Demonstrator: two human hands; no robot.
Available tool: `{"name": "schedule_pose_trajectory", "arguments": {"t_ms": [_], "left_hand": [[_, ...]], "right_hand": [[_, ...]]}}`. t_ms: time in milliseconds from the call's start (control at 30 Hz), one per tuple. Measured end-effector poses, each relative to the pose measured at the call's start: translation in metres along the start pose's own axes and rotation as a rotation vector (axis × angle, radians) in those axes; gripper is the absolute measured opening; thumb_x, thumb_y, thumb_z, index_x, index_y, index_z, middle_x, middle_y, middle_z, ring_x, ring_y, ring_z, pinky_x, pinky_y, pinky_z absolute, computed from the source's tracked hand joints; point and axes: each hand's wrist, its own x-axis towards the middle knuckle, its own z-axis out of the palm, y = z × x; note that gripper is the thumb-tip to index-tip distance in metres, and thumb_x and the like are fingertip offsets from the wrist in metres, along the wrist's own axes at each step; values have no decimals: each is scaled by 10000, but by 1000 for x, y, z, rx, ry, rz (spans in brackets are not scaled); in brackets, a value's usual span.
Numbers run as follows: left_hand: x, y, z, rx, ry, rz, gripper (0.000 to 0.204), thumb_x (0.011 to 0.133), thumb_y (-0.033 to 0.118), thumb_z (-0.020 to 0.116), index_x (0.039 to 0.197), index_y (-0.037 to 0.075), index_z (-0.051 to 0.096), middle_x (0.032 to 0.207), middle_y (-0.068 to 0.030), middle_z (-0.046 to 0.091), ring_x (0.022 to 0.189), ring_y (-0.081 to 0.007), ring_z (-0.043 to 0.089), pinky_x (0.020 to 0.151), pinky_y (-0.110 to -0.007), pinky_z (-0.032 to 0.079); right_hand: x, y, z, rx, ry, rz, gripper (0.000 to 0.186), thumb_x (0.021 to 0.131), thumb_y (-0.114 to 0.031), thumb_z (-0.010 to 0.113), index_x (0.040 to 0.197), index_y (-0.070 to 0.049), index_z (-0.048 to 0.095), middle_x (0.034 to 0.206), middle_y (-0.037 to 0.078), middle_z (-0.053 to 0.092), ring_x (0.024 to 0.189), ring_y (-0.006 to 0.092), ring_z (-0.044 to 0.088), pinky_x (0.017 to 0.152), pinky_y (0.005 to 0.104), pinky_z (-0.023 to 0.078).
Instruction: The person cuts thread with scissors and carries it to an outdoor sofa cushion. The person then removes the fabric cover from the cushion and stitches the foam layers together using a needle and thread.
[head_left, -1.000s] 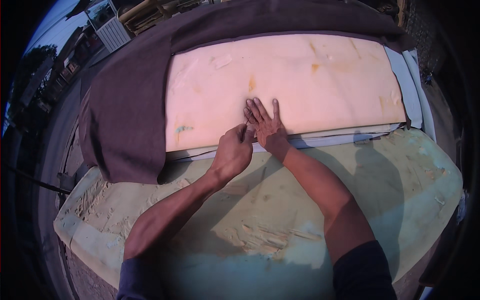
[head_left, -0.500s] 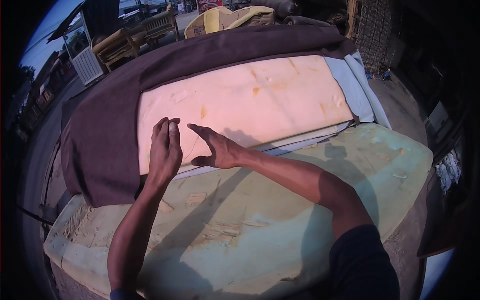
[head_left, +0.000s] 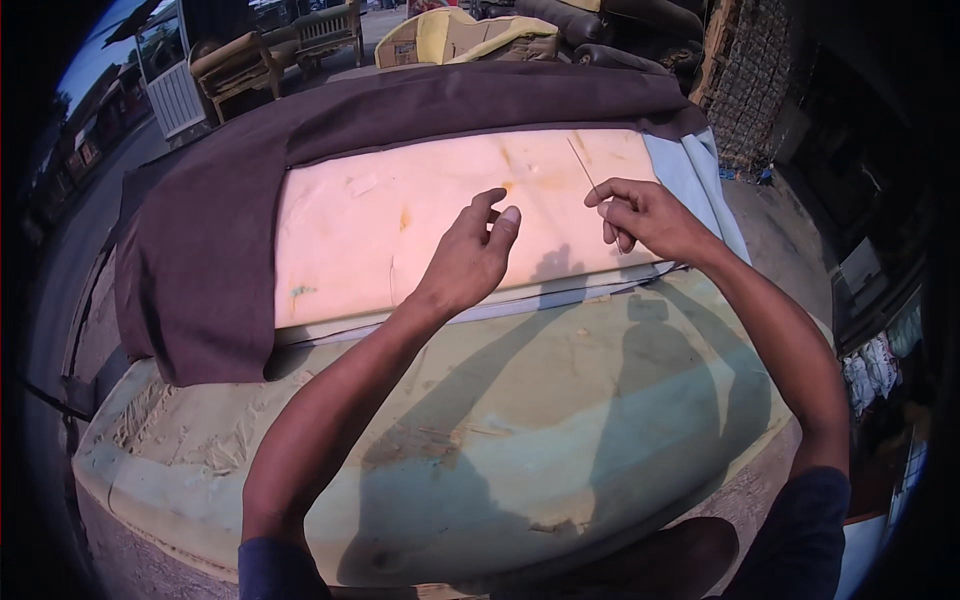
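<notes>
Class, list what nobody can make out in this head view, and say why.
All in the head view:
- Middle of the long needle: hidden by the fingers of the right hand.
- The needle's eye: too small to see.
- How far the pale foam runs leftward: covered by dark fabric.
- Upper ends of the dark sleeves: cut off by the lower edge.
</notes>
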Motion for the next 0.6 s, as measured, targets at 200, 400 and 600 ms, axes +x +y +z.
{"name": "schedule_pose_trajectory", "arguments": {"t_ms": [200, 400, 600], "left_hand": [[-6, -13, 78, 216, -305, -1, 325, 991, 221, 499, 1173, -14, 630, 1060, -223, 686, 1022, -356, 655, 932, -427, 501], [33, -79, 223, 736, -232, 465, 231, 887, 104, 583, 1090, 7, 635, 1091, -161, 618, 1082, -360, 574, 942, -447, 494], [78, -76, 301, 624, -371, -38, 334, 840, 76, 572, 1163, 50, 655, 1202, -191, 607, 1163, -384, 586, 985, -448, 505]], "right_hand": [[-29, 93, -60, -258, 224, 244, 287, 894, -182, 539, 1111, -10, 616, 753, 66, 673, 674, 161, 635, 659, 352, 509], [-41, 232, -56, -357, 251, 124, 213, 888, -218, 558, 975, -25, 586, 747, 137, 651, 728, 275, 660, 715, 409, 504], [-45, 330, -74, -621, 148, -223, 175, 880, -158, 610, 992, -36, 552, 851, 132, 598, 837, 313, 609, 780, 438, 476]]}}
